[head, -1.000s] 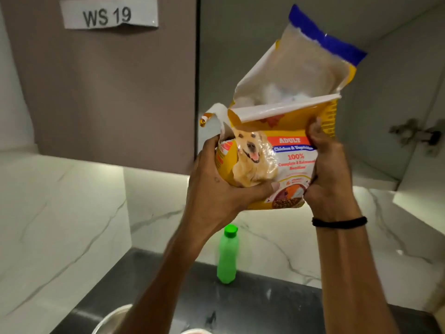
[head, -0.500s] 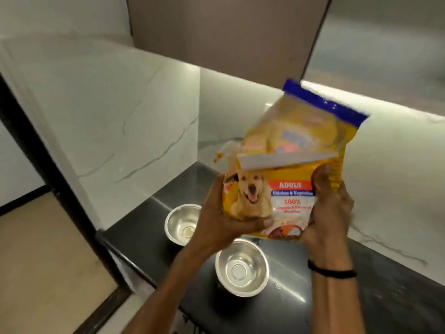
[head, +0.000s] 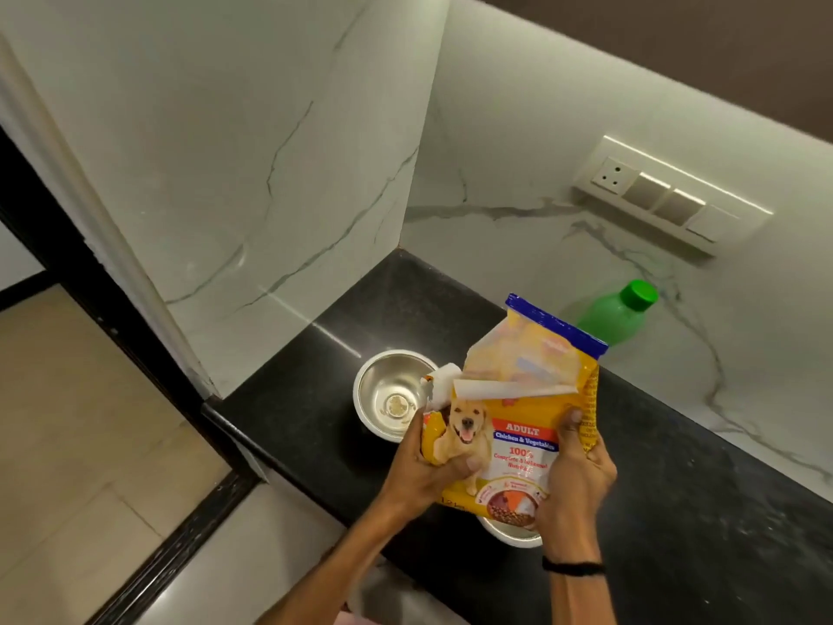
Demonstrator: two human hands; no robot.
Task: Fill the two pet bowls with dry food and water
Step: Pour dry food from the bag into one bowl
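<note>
Black countertop [head: 703, 489], torn-open yellow food bag [head: 525, 437]

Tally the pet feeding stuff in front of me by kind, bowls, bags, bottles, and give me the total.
Steel bowls: 2 (one mostly hidden under the bag)
Dog food bag: 1
Green bottle: 1
Total: 4

bag [head: 518, 426] over near bowl [head: 509, 535] | far bowl [head: 387, 399] behind-left | bottle [head: 617, 315] behind-right | all above counter [head: 676, 489]
</note>
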